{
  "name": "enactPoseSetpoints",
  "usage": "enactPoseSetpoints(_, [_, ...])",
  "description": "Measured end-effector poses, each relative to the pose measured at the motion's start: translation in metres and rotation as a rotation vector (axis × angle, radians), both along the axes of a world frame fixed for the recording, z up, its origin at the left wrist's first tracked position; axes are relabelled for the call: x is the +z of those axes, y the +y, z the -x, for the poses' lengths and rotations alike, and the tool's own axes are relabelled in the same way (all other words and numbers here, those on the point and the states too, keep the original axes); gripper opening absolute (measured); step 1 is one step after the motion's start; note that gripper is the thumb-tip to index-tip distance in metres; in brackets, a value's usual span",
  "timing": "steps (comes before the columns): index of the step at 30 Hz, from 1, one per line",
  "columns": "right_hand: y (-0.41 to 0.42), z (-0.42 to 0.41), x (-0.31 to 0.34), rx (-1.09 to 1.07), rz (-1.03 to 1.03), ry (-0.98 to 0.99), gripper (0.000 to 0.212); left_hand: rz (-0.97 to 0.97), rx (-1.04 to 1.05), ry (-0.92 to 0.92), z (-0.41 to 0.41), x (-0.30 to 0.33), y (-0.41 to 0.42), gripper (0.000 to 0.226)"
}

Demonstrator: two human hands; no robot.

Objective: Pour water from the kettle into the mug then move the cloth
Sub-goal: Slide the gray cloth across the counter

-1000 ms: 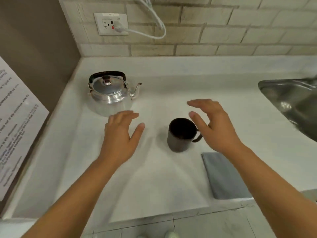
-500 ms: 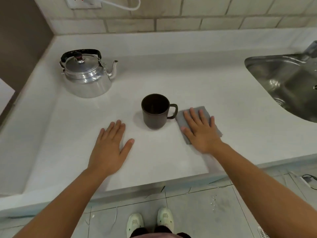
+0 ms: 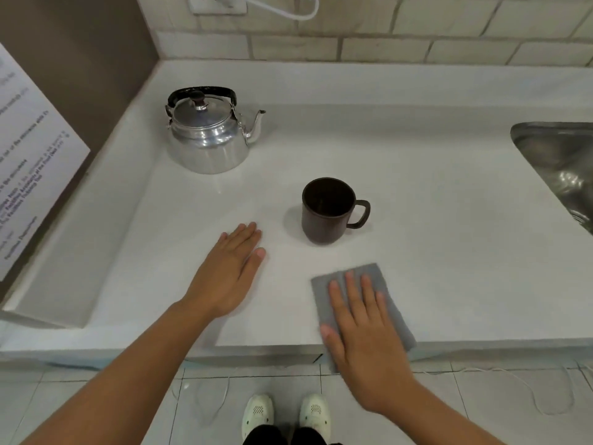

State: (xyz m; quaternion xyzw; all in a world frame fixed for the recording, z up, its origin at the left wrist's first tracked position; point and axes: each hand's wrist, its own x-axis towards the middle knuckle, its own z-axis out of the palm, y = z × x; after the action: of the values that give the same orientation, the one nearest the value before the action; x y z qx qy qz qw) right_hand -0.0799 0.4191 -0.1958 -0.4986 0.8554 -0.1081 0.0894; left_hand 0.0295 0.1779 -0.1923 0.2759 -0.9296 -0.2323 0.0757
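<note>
A shiny metal kettle (image 3: pixel 208 139) with a black handle stands at the back left of the white counter (image 3: pixel 417 203), spout pointing right. A dark brown mug (image 3: pixel 327 213) stands upright in the middle, handle to the right. A grey cloth (image 3: pixel 385 284) lies at the counter's front edge, below and right of the mug. My right hand (image 3: pixel 362 329) rests flat on the cloth, fingers spread. My left hand (image 3: pixel 227 277) lies flat on the bare counter, left of the mug, holding nothing.
A steel sink (image 3: pixel 561 168) is set into the counter at the right. A tiled wall with a socket and white cable (image 3: pixel 282 11) runs along the back. A printed sheet (image 3: pixel 29 162) hangs on the left wall. My shoes (image 3: pixel 285 415) show below.
My right hand came down from beside the mug onto the cloth and slid it toward the front edge. My left hand lowered flat onto the counter.
</note>
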Motion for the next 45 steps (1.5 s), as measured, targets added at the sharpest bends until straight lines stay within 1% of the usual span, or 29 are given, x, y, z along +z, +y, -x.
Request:
enactPoseSetpoints(3, [-0.051,-0.047,0.000,0.183,0.043,-0.047,0.063,-0.127,0.076,0.072,-0.015,0.013,-0.005,0.059])
enactPoseSetpoints(6, [-0.132,-0.053,0.007,0.168,0.000,-0.148,0.063,-0.145,0.145,0.162,-0.031,0.027,-0.013,0.054])
enactPoseSetpoints(8, [-0.175,-0.045,0.016,0.135,-0.072,-0.226,0.063,-0.099,0.184,0.244,-0.037,0.032,-0.015,0.045])
enactPoseSetpoints(9, [-0.186,-0.041,0.021,0.129,-0.075,-0.287,0.062,-0.068,0.202,0.284,-0.037,0.034,-0.014,0.041])
enactPoseSetpoints(11, [-0.182,-0.030,0.032,0.146,0.004,-0.407,0.060,-0.028,0.219,0.314,-0.033,0.033,-0.004,0.038])
enactPoseSetpoints(13, [-0.145,-0.021,0.036,0.196,0.118,-0.460,0.053,-0.063,0.201,0.234,-0.024,0.025,0.011,0.043])
enactPoseSetpoints(14, [-0.118,-0.017,0.034,0.206,0.157,-0.423,0.049,-0.085,0.178,0.157,-0.018,0.019,0.019,0.048])
enactPoseSetpoints(15, [-0.090,-0.012,0.029,0.182,0.177,-0.359,0.047,-0.066,0.153,0.063,-0.012,0.011,0.024,0.054])
enactPoseSetpoints(17, [-0.042,0.002,0.018,0.031,0.170,-0.235,0.049,0.067,0.101,-0.103,0.000,-0.003,0.025,0.060])
enactPoseSetpoints(18, [-0.028,0.010,0.015,-0.052,0.149,-0.191,0.053,0.115,0.075,-0.147,0.007,-0.006,0.021,0.060])
enactPoseSetpoints(20, [-0.016,0.026,0.012,-0.144,0.072,-0.108,0.060,0.140,0.000,-0.192,0.025,-0.005,0.008,0.060])
enactPoseSetpoints(23, [-0.015,0.041,0.007,-0.166,-0.032,-0.070,0.066,0.160,-0.174,-0.253,0.052,-0.001,-0.012,0.060])
enactPoseSetpoints(25, [-0.014,0.043,0.004,-0.166,-0.045,-0.067,0.068,0.161,-0.218,-0.286,0.063,0.002,-0.026,0.061])
enactPoseSetpoints(28, [-0.013,0.043,0.003,-0.159,-0.044,-0.076,0.068,0.159,-0.141,-0.310,0.051,0.005,-0.053,0.061])
enactPoseSetpoints(32, [-0.013,0.043,0.002,-0.156,-0.048,-0.071,0.068,0.177,-0.067,-0.293,-0.011,0.004,-0.068,0.062])
enactPoseSetpoints(35, [-0.012,0.042,0.002,-0.147,-0.049,-0.056,0.068,0.154,-0.069,-0.277,-0.049,0.003,-0.044,0.064])
enactPoseSetpoints(40, [-0.012,0.043,0.002,-0.132,-0.048,-0.055,0.069,0.194,-0.065,-0.237,-0.093,0.002,0.003,0.062])
enactPoseSetpoints(45, [-0.009,0.044,0.002,-0.129,-0.054,-0.055,0.069,0.173,-0.068,-0.227,-0.106,0.006,0.014,0.062])
